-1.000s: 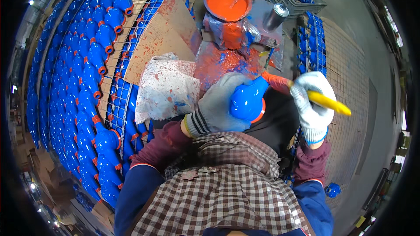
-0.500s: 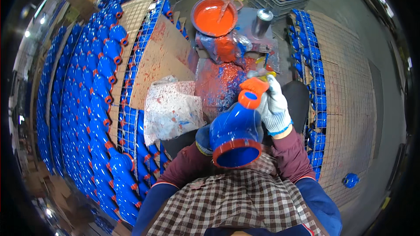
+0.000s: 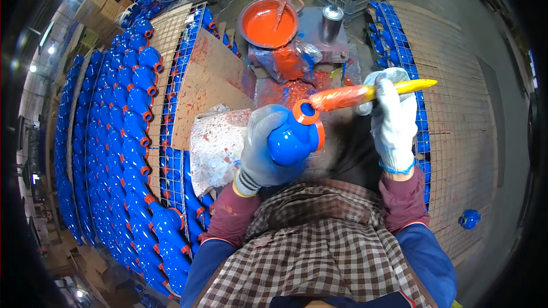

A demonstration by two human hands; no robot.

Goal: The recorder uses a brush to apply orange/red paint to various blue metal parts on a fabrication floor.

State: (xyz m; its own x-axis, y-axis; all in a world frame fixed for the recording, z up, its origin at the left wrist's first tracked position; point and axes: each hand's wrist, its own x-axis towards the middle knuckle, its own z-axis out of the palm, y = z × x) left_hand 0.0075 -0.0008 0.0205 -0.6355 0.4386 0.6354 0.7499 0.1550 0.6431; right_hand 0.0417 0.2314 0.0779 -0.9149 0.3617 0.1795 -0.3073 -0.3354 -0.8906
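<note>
Left grip (image 3: 257, 147) clasps 1 blue fitting (image 3: 288, 145); right grip (image 3: 393, 115) holds 1 yellow-handled brush (image 3: 343, 97) at its orange rim (image 3: 300, 116).

Room btwn brush (image 3: 342, 98) & pot (image 3: 265, 3); 1 can (image 3: 331, 25) obstructs pot's R.

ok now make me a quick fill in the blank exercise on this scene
The fitting in the left hand is mainly coloured ____.
The brush in the right hand has a handle coloured ____.
In the picture, the metal can stands to the ____ of the paint pan.

Missing words: blue; yellow; right.
</note>
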